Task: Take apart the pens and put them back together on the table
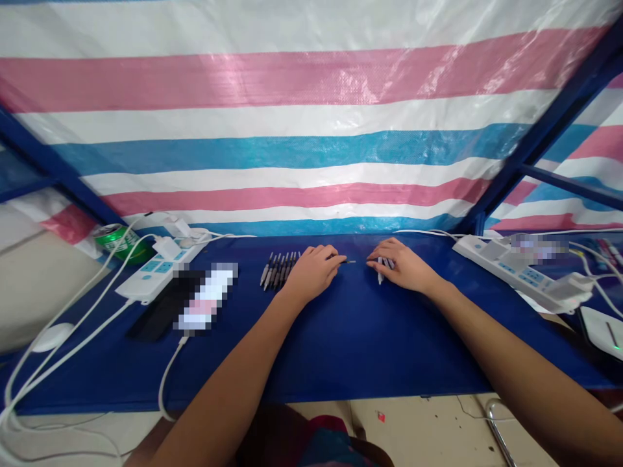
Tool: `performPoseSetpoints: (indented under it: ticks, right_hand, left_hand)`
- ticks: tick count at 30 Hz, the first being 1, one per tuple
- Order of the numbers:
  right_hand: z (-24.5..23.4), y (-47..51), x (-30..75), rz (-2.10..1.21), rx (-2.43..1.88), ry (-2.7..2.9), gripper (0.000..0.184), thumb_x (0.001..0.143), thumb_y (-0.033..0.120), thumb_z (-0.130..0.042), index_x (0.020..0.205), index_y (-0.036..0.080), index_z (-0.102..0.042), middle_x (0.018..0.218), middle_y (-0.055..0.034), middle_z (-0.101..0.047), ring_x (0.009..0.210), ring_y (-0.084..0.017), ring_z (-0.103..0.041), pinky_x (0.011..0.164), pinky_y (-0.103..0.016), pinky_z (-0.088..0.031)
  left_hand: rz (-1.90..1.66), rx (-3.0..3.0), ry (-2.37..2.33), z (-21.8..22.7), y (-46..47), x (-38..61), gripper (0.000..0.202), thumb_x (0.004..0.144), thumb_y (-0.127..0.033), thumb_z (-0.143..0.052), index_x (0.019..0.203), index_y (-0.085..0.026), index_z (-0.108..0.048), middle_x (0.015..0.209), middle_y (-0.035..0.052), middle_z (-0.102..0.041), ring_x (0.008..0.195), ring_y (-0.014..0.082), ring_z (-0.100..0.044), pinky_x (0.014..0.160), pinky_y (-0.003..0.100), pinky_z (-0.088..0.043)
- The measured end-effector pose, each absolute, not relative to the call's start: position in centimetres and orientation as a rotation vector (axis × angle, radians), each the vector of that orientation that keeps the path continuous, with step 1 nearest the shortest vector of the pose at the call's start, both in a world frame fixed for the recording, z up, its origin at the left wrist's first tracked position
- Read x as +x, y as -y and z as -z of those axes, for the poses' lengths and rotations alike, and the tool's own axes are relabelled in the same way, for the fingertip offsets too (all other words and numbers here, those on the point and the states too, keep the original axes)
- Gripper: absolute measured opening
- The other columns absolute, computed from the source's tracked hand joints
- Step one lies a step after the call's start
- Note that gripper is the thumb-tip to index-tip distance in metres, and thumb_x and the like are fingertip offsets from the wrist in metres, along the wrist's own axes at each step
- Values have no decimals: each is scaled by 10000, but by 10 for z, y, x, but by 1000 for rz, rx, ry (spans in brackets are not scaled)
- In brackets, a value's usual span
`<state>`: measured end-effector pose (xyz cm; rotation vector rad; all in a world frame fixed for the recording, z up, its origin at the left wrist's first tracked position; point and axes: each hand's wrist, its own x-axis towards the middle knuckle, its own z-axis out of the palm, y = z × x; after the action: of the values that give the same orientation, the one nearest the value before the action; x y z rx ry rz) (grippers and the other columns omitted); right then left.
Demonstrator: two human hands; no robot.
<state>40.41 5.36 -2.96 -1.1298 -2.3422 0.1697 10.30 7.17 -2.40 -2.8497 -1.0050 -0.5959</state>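
Note:
My left hand (pixel 314 269) rests on the blue table (pixel 341 344), fingers curled around a thin dark pen refill (pixel 348 261) whose tip pokes out to the right. Just left of it lies a row of several dark pens (pixel 278 268), side by side. My right hand (pixel 402 266) lies a little to the right, fingers closed over some white pen barrels (pixel 381 274) that show beneath them. The two hands are a few centimetres apart, fingertips facing each other.
A white power strip (pixel 158 269) with cables, a green can (pixel 119 241), a black object and a blurred device (pixel 207 299) sit at the left. Another power strip (pixel 520 272) with plugs lies at the right. A striped tarp (pixel 302 117) hangs behind; blue frame bars flank it.

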Motion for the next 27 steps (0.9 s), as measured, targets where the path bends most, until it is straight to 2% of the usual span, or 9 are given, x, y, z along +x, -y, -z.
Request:
performPoseSetpoints:
  ticks: [4,7,10,14,16,22,27]
  right_hand:
    - [30,-56,409,-57,-1240,2323,238,1051,400,-605,1007,246,-781,936,-80,-800,906,-293,-683,904,-486,-527]
    - [32,-56,411,-45,-1278,2363,258,1057,398,-595,959,248,-779,898,-71,-798,909,-293,-683,898,-473,-525]
    - [34,-55,408,-70,-1262,2403,232,1050,396,-608,1028,257,-791,948,-76,-805,967,-300,-690,920,-473,-528]
    - [36,-52,400,-106,-1227,2413,220,1036,389,-631,1125,264,-789,1007,-89,-800,998,-301,-690,934,-480,-539]
    - [36,-51,396,-126,-1210,2409,222,1029,405,-647,1129,264,-786,1030,-93,-795,1015,-301,-691,944,-485,-544]
    - [38,-51,391,-188,-1186,2399,182,1006,331,-670,1149,283,-771,1094,-70,-799,1080,-302,-699,981,-487,-550]
    - [38,-50,389,-203,-1238,2366,184,971,249,-670,1126,281,-765,1129,-56,-804,1087,-295,-717,980,-474,-551]
  left_hand:
    - [538,-2844,1042,32,-77,99,357,1053,-258,-584,1396,-224,-677,1284,95,-687,1148,265,-641,1005,434,-476]
    - [485,-2870,1073,33,-81,91,299,1055,-210,-553,1283,-258,-739,1243,73,-697,1107,249,-654,995,432,-481]
    - [521,-2829,1119,34,-84,86,281,1056,-211,-545,1243,-243,-753,1219,83,-704,1132,272,-638,984,451,-494]
    - [626,-2863,1063,38,-88,86,348,1038,-189,-569,1362,-223,-694,1420,99,-657,1334,289,-564,1106,471,-466]
    - [621,-2923,1017,41,-90,86,376,1046,-169,-544,1389,-236,-681,1451,86,-649,1362,271,-558,1155,468,-441]
    - [629,-2833,1167,44,-90,90,330,1053,-205,-546,1337,-218,-716,1269,112,-676,1205,281,-605,1039,454,-509]
    - [622,-2867,1226,40,-90,94,255,1049,-178,-562,1246,-210,-720,1277,91,-699,1194,252,-632,1077,417,-496]
